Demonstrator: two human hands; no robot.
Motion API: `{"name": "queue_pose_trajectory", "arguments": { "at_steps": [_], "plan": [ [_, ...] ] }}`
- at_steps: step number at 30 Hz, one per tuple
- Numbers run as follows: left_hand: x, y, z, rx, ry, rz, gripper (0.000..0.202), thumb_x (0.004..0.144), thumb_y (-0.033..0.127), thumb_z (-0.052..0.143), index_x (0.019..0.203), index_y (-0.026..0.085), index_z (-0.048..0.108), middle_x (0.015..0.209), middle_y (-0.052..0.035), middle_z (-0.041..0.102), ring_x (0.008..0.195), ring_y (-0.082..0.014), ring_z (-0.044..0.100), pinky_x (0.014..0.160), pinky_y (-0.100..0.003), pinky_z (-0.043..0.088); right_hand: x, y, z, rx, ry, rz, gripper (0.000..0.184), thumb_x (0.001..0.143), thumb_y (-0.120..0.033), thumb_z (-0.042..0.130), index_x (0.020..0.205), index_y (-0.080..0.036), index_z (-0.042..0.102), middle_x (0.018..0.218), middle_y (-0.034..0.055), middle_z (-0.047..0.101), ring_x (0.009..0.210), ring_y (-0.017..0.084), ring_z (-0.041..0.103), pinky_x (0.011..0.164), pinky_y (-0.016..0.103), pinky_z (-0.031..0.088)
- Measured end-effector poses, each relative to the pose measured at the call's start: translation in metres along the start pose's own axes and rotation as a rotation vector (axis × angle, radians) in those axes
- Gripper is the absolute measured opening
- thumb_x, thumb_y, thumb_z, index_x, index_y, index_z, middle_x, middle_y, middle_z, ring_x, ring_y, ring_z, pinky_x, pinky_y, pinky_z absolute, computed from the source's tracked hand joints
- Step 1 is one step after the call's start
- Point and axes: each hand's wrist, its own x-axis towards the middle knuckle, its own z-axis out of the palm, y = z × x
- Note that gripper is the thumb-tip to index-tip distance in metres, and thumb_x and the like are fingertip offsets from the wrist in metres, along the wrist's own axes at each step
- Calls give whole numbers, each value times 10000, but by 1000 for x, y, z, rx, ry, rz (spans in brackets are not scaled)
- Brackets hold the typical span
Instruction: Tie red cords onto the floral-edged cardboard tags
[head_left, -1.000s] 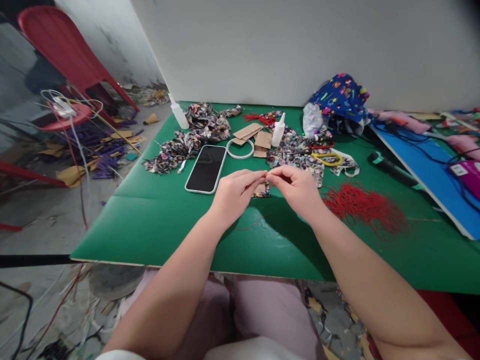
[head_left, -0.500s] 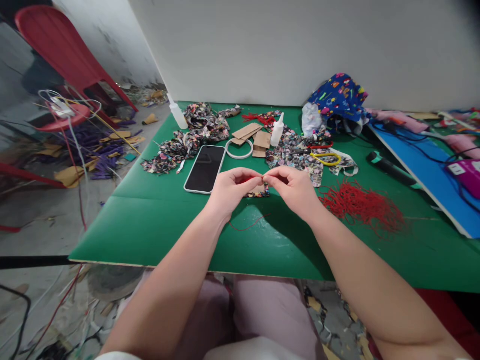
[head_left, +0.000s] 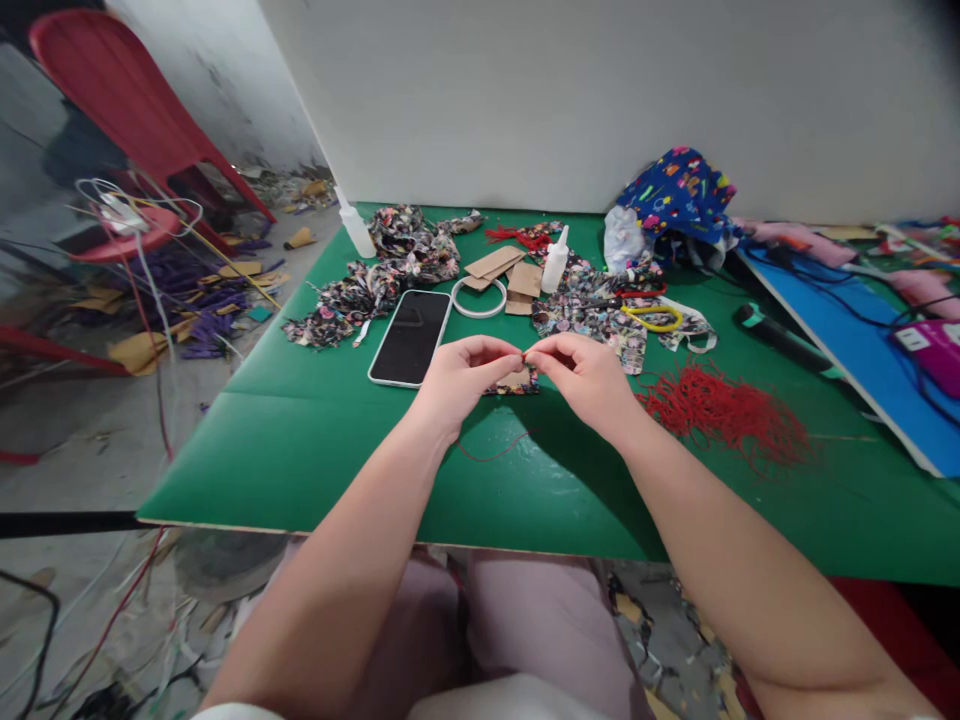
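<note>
Over the middle of the green table, my left hand and my right hand meet fingertip to fingertip, both closed in a pinch. A small bit of red cord shows between the fingertips; the rest of it is hidden by the fingers. Just beneath them lies a piece of cardboard with flowered cloth edging, partly covered by my left hand. A single loose red strand curves across the tabletop nearer to me. Right of my right hand spreads a tangled heap of red cords.
A phone lies beside my left hand. Behind are a white ring, cardboard pieces, a glue bottle, yellow-handled scissors and flowered cloth. A blue board with cables stands at right.
My hands stay almost in place, with the fingertips shifted very slightly. A little more red shows between them now.
</note>
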Motion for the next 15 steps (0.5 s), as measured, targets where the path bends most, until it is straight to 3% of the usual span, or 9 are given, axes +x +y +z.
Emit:
{"name": "queue_pose_trajectory", "arguments": {
  "at_steps": [11,15],
  "plan": [
    [2,10,-26,491,-33,77,199,718,348,637,780,165,684,698,-29,671,615,-132,573,585,-265,441,1,3,-5,-163,-15,-81,134,833,-204,547,761,-173,656,738,32,657,707,148,579,648,270,412],
    [-4,17,-22,665,70,202,211,727,331,631,881,199,689,931,-47,688,852,-196,610,779,-334,474,1,6,-4,-203,-49,-117,139,842,-208,537,782,-163,654,751,44,651,720,154,583,659,270,418]
  ]
}}
